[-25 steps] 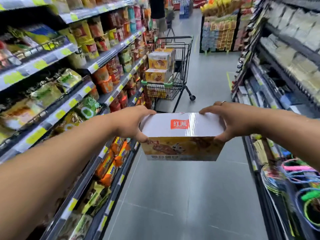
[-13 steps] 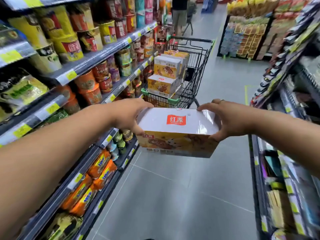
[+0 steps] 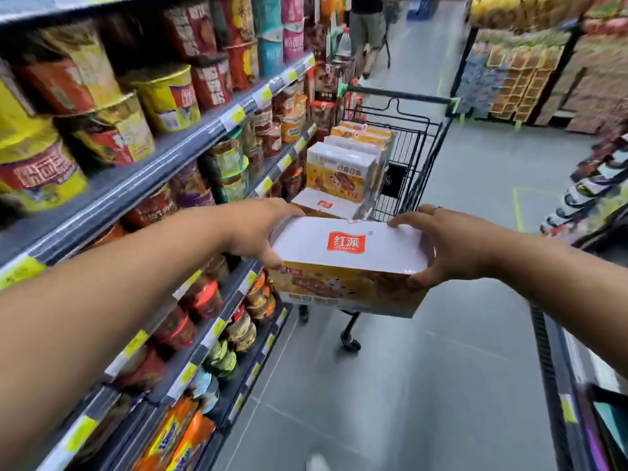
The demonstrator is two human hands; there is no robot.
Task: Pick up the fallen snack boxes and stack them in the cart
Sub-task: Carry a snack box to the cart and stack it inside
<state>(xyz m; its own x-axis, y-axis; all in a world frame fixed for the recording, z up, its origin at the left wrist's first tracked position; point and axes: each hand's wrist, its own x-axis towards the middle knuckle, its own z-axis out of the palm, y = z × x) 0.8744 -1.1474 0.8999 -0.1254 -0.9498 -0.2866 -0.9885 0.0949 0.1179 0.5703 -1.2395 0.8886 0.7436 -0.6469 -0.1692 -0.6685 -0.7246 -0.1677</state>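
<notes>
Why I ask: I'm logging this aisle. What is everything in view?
cart: one, black wire; straight ahead
held snack box: one, white top, red logo, orange front; in the air just before the cart
stacked snack boxes: several, white and orange; in the cart
noodle tubs: many, yellow, red; on the left shelves
another person: one; far background
left hand: grips the box's left end
right hand: grips its right end

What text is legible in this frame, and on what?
"红派": white on a red logo on top of the held snack box.
Small letters under that logo: too small to read.
Print on the snack box's front, boxes in the cart, shelf tubs, price tags: blurred, unreadable.
</notes>
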